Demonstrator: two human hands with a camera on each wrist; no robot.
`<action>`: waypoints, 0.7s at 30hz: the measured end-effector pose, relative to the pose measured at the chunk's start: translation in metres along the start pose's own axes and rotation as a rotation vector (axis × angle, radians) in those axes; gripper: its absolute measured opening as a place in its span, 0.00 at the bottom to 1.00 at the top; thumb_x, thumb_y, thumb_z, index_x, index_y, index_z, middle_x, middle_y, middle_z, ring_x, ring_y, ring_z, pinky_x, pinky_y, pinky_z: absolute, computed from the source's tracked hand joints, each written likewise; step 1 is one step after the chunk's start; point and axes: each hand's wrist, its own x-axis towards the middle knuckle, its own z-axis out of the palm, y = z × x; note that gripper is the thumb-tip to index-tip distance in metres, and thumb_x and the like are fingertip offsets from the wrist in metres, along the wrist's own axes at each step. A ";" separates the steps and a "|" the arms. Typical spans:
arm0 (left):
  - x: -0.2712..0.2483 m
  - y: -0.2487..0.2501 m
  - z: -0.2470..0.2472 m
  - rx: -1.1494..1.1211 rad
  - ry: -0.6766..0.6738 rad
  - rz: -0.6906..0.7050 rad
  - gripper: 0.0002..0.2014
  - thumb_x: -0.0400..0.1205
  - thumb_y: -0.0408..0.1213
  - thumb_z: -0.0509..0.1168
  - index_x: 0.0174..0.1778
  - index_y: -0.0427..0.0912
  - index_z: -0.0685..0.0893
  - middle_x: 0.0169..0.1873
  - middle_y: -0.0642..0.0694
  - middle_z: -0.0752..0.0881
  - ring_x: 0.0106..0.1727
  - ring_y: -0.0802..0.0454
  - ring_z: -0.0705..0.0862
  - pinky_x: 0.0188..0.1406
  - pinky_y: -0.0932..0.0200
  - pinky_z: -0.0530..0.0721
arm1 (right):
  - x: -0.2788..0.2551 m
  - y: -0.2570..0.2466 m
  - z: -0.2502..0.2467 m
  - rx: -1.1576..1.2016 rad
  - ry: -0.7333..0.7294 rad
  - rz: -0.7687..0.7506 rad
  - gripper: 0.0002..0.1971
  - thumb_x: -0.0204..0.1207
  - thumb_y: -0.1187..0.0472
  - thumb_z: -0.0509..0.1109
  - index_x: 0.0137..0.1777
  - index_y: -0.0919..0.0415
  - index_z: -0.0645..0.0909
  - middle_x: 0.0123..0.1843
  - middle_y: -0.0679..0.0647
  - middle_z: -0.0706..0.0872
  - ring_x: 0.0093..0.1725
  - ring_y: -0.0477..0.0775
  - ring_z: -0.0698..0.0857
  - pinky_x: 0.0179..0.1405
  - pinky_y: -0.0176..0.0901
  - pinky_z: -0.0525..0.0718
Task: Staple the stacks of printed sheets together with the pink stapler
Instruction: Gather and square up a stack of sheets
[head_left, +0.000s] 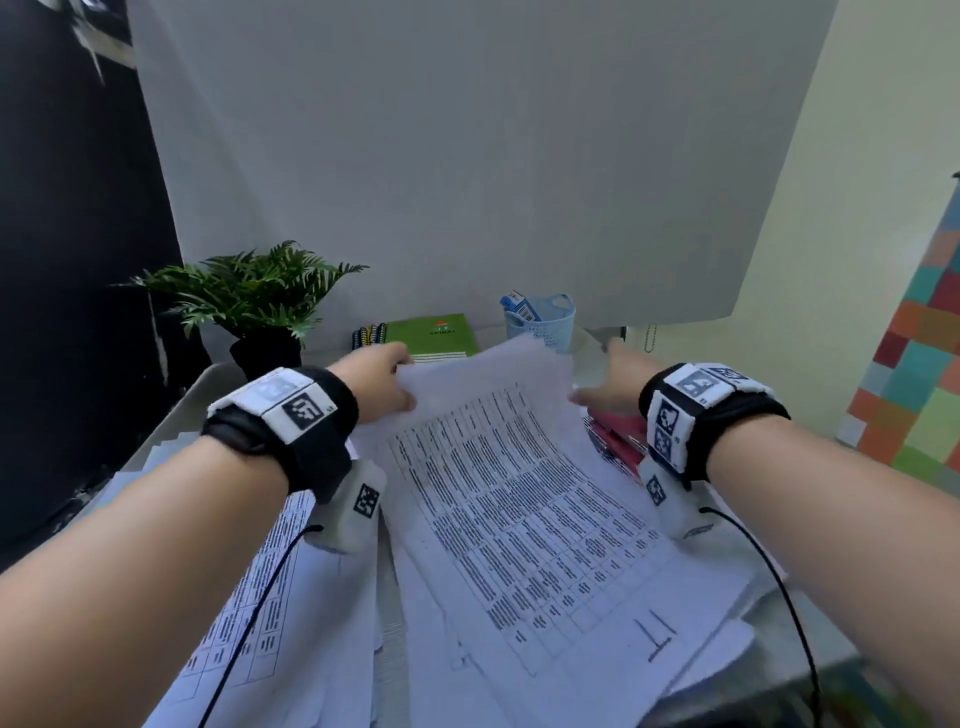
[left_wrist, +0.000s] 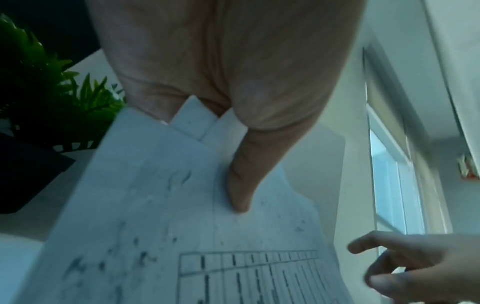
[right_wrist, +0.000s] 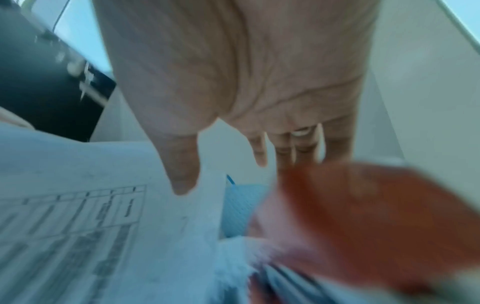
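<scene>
A stack of printed sheets (head_left: 519, 493) with dense tables lies tilted over other papers in the middle of the table. My left hand (head_left: 405, 384) pinches its far left corner. In the left wrist view the thumb (left_wrist: 240, 191) lies on top of the sheets (left_wrist: 155, 205) and the fingers are hidden beneath. My right hand (head_left: 597, 387) hovers at the stack's far right corner with fingers spread and straight, holding nothing. A pink-red object (head_left: 621, 434), blurred in the right wrist view (right_wrist: 363, 216), lies under my right wrist. I cannot tell whether it is the stapler.
More printed sheets (head_left: 291, 571) are spread loosely over the near and left table. At the back stand a potted plant (head_left: 260, 296), a green spiral notebook (head_left: 431, 332) and a pale blue basket (head_left: 543, 319). A white board (head_left: 467, 156) rises behind them.
</scene>
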 end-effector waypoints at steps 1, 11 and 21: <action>-0.005 -0.001 -0.008 -0.061 0.050 0.020 0.10 0.79 0.37 0.67 0.52 0.42 0.74 0.47 0.44 0.80 0.47 0.45 0.77 0.40 0.58 0.73 | 0.002 -0.001 -0.003 0.162 -0.007 -0.001 0.41 0.71 0.43 0.73 0.77 0.60 0.59 0.70 0.54 0.76 0.66 0.59 0.78 0.60 0.47 0.76; -0.049 -0.011 -0.051 -0.364 0.120 0.138 0.11 0.77 0.39 0.71 0.53 0.49 0.80 0.46 0.53 0.87 0.44 0.51 0.86 0.38 0.60 0.82 | -0.019 -0.030 -0.025 0.737 -0.090 -0.376 0.11 0.75 0.57 0.73 0.56 0.52 0.83 0.53 0.54 0.90 0.53 0.57 0.88 0.60 0.58 0.83; -0.021 0.003 -0.032 -0.397 0.263 0.215 0.08 0.81 0.43 0.66 0.43 0.42 0.82 0.37 0.46 0.85 0.37 0.49 0.82 0.35 0.57 0.80 | -0.013 -0.064 -0.029 0.553 0.080 -0.458 0.17 0.74 0.56 0.75 0.61 0.57 0.80 0.54 0.50 0.86 0.54 0.52 0.84 0.57 0.43 0.81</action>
